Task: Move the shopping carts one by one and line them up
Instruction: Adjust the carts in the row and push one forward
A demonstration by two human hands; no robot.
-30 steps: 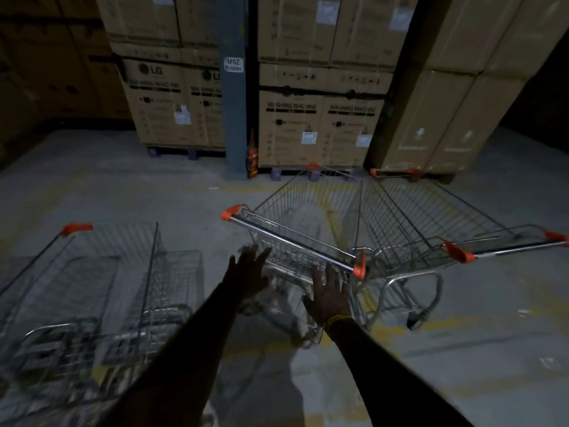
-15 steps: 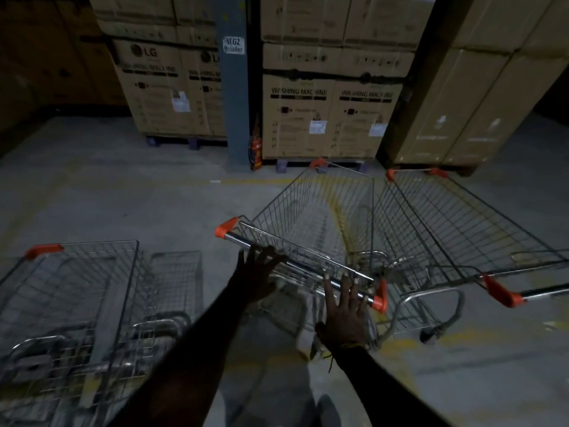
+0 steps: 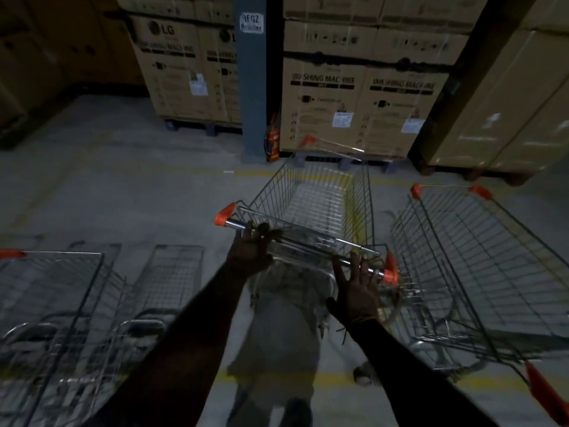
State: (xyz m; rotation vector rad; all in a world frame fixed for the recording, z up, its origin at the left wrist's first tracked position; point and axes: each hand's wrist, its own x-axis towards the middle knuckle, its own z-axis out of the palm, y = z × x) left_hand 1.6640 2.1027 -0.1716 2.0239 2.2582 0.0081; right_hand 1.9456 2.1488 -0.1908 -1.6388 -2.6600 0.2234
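A wire shopping cart (image 3: 323,201) with orange corner caps stands straight ahead of me on the concrete floor. Its chrome handle bar (image 3: 308,245) runs slantwise in front of me. My left hand (image 3: 251,252) grips the bar near its left orange end. My right hand (image 3: 357,288) lies on the bar near the right end, with its fingers stretched out over it. A second cart (image 3: 480,260) stands close on the right, angled away. Nested carts (image 3: 61,303) stand at the lower left.
Stacked cardboard washing machine boxes (image 3: 360,100) on pallets wall off the far side. A grey pillar (image 3: 254,87) stands between the stacks, with a red extinguisher (image 3: 272,140) at its foot. A faded yellow line (image 3: 335,379) crosses the floor near my feet.
Both hands reached forward onto the middle cart's handle. My left hand has closed around the bar. The cart has swung apart from the right cart and now points at the boxes.
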